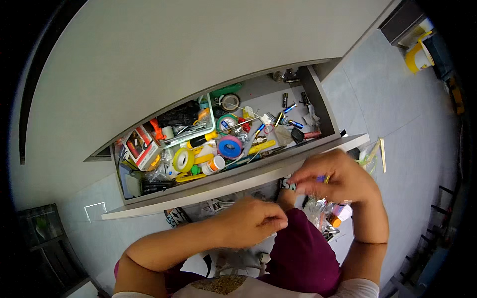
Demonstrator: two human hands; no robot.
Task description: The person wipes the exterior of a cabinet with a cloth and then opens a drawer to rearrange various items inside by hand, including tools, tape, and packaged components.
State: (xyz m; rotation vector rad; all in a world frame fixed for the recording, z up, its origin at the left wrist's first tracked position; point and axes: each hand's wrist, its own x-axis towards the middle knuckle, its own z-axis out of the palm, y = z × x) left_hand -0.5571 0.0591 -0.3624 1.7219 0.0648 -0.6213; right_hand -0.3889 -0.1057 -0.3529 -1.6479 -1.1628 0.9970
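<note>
My left hand (251,221) is closed, its fingers curled in above my lap; whatever it may hold is hidden. My right hand (330,176) is in front of the drawer's right part, thumb and fingertips drawn together in a pinch. What lies between them is too small to make out. Beyond both hands the drawer (164,194) is pulled out and full of odds and ends. Inside are a blue tape roll (229,147), a yellow tape roll (183,160), a screwdriver (202,139), a white bottle with an orange cap (213,165) and several batteries (295,124).
A clear plastic tray (212,130) holding a black bag sits in the drawer beside a red-and-white box (141,148). On the floor by my right forearm lie plastic bags and small items (320,211). A yellow-and-white bucket (420,58) stands far right. The cabinet front (189,44) rises behind the drawer.
</note>
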